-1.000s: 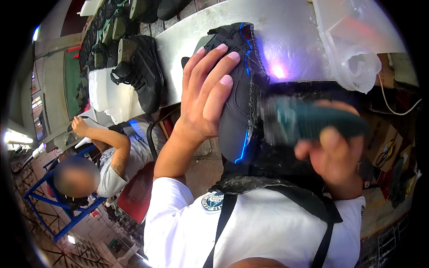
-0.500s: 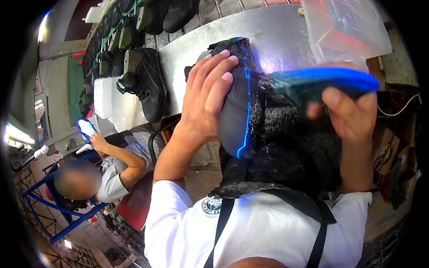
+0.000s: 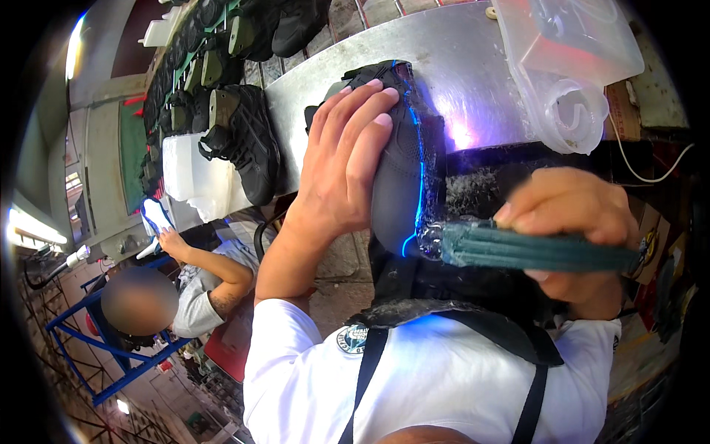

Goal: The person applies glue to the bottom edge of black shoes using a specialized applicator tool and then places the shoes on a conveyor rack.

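A black shoe upper [image 3: 396, 196] lies on its side in front of me, toe toward me. Along its lower edge runs a bright blue glowing line. My left hand [image 3: 336, 166] presses over the shoe's side, fingers wrapped across the top. In my right hand [image 3: 580, 211] is a teal brush [image 3: 536, 248] with a ribbed handle, gripped between thumb and fingers. The brush's whitish, wet-looking tip meets the shoe's bottom edge near the toe. Under the shoe is a dark apron or pad [image 3: 481, 189] with pale residue.
Beyond the shoe is a metal table [image 3: 473, 74]. A clear plastic box [image 3: 562, 44] and a translucent cup [image 3: 573, 118] stand at the far right. Another black shoe [image 3: 248, 144] rests at left near racked shoes. A seated co-worker [image 3: 211, 292] holds a glowing pale piece.
My right hand has brought the brush toward me, from beside the shoe's middle to its toe end. The brush has turned over, and the shoe has tilted slightly.
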Tool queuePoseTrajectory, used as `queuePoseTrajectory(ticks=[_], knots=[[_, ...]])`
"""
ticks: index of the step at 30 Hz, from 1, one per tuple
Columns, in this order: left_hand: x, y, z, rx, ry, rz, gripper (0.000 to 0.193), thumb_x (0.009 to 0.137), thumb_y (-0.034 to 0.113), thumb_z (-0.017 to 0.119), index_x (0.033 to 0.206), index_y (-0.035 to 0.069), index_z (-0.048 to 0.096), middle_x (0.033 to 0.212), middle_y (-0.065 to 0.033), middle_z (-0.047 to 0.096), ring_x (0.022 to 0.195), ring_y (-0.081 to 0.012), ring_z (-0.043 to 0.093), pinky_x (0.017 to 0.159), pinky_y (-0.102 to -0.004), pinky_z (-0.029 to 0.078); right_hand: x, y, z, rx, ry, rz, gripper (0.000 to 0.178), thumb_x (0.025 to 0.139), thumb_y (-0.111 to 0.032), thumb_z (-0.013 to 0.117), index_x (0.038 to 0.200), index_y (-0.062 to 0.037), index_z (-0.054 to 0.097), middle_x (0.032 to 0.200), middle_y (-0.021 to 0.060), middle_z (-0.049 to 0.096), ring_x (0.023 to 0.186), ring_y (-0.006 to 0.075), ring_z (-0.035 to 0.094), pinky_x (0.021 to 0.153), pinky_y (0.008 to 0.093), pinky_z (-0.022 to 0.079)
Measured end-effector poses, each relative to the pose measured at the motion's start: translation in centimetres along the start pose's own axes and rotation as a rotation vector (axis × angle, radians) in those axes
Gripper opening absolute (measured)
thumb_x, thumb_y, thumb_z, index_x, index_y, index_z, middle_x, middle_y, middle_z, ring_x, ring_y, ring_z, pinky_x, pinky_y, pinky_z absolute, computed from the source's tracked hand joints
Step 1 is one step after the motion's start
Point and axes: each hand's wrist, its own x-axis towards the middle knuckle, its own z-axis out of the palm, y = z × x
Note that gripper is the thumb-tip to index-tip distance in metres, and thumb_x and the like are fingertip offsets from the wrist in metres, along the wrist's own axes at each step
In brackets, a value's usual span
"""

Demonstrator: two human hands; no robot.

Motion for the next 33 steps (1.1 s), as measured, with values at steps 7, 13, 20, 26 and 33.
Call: queuePoseTrajectory(ticks=[7,13,20,26,33], knots=[[1.4,0.0,-0.4,-0.015,-0.009,-0.041,0.066,0.076,0.009,0.072,0.133,-0.004,0.042,0.128,-0.0273,0.060,0.112,-0.0452,0.061,0.097,-0.0575,0.046,0.6,-3.0,0.8,-0.211,0.040,-0.053,0.035,0.095,-0.031,0.069,0.097,0.0029,0.062,0.085,0.0192,0.070,0.063,0.0235,0.068,0.052,0.0288,0.052],[3.0,-0.1,-1.0,-0.037,-0.052,-0.098,0.090,0.066,0.025,0.089,0.140,0.004,0.043,0.132,-0.0232,0.060,0.119,-0.0403,0.061,0.103,-0.0478,0.046,4.2,-3.8,-2.9,-0.279,-0.214,-0.019,0.026,0.092,-0.023,0.072,0.099,0.0008,0.063,0.087,0.0196,0.070,0.070,0.0262,0.071,0.060,0.0324,0.058],[6.5,-0.4,-2.7,-0.036,-0.295,-0.252,0.114,0.047,0.029,0.095,0.144,0.006,0.041,0.137,-0.0143,0.058,0.124,-0.0388,0.057,0.107,-0.0454,0.044,11.4,-4.7,-8.3,-0.391,-0.737,-0.098,0.027,0.083,-0.008,0.077,0.107,-0.0057,0.066,0.108,0.0190,0.068,0.093,0.0297,0.071,0.082,0.0382,0.058],[8.7,-1.6,-3.1,-0.031,-0.369,-0.246,0.112,0.050,0.033,0.094,0.145,0.008,0.040,0.129,-0.0166,0.061,0.118,-0.0398,0.060,0.101,-0.0452,0.048,14.3,-5.7,-9.8,-0.476,-0.918,-0.050,0.035,0.078,-0.004,0.079,0.112,-0.0068,0.068,0.119,0.0192,0.065,0.106,0.0322,0.068,0.093,0.0408,0.056],[8.9,-2.8,-5.4,-0.306,-0.389,-0.330,0.094,0.057,0.032,0.091,0.134,0.001,0.047,0.110,-0.0217,0.066,0.102,-0.0423,0.066,0.089,-0.0447,0.053,10.1,0.0,-9.5,0.007,-0.471,0.169,0.038,0.085,-0.005,0.075,0.122,-0.0002,0.066,0.113,0.0230,0.067,0.098,0.0304,0.071,0.082,0.0368,0.061]])
